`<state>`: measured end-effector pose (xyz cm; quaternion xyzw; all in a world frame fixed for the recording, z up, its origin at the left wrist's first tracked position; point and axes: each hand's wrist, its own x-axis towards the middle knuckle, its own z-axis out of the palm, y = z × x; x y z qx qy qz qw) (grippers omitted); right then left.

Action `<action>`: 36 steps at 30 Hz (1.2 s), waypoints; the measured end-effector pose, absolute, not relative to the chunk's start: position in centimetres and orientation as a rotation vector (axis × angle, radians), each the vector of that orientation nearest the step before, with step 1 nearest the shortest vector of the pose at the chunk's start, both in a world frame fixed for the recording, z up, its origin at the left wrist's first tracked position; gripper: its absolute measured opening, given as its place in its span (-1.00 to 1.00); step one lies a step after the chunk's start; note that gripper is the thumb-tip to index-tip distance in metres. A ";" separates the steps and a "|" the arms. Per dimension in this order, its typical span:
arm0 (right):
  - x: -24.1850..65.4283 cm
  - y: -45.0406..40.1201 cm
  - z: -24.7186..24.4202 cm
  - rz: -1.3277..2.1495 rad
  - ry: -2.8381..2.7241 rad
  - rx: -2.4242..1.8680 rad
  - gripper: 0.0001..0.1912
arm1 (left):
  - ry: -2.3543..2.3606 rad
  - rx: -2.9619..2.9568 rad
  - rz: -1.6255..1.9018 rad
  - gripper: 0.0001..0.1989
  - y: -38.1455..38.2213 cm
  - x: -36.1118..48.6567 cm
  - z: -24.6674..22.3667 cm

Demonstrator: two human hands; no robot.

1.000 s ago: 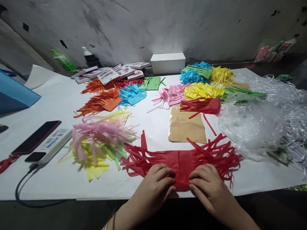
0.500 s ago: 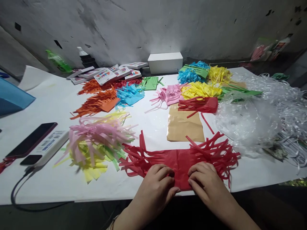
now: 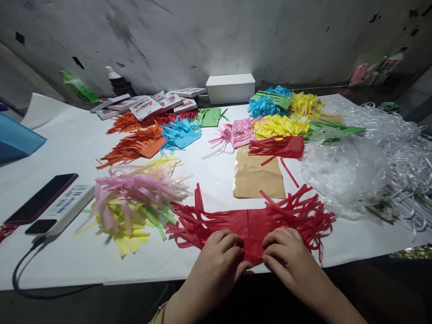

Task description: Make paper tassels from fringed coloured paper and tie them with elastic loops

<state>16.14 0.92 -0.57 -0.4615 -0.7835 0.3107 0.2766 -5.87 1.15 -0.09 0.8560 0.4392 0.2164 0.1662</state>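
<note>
A red fringed tissue sheet (image 3: 249,225) lies spread at the table's front edge, its cut strips fanned out to both sides. My left hand (image 3: 221,256) rests on its near left part, fingers curled on the paper and thumb at the near edge. Opposite it, my right hand (image 3: 286,254) grips the near right part in the same way. Between the hands the plain middle of the sheet shows, with a crease down it. Just beyond lies a brown paper piece (image 3: 259,180), and a folded red tassel (image 3: 286,147) overlaps its top.
Pink and yellow strips (image 3: 138,189) lie left, beside a phone (image 3: 43,198) and a cabled white device (image 3: 67,209). Crumpled clear plastic (image 3: 344,171) is at right. Orange tassels (image 3: 135,144), flat printed boxes (image 3: 145,107) and a white box (image 3: 230,89) sit farther back.
The whole view has shifted slightly, so things appear a little farther left. Near the thumbs, the sheet's near edge looks slightly raised or drawn in. Both hands keep nearly the same pose.
</note>
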 end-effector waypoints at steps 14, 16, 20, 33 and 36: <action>15.9 0.8 -0.9 0.780 -2.126 -1.254 -0.81 | 1.259 2.460 0.611 -0.84 1.0 -5.9 -0.3; 15.9 0.8 -1.1 0.733 -2.142 -1.235 -0.81 | 1.260 2.462 0.611 -0.84 1.0 -5.8 -0.3; 15.5 0.8 -1.5 0.587 -2.177 -1.218 -0.82 | 1.282 2.473 0.596 -0.83 1.0 -5.6 -0.4; 15.8 1.0 -2.0 0.475 -2.131 -1.152 -0.70 | 1.353 2.351 0.460 -0.63 1.5 -7.0 -0.4; 15.6 1.7 -2.0 0.502 -2.090 -1.314 -0.79 | 1.532 2.226 0.303 -0.75 2.8 -6.8 0.2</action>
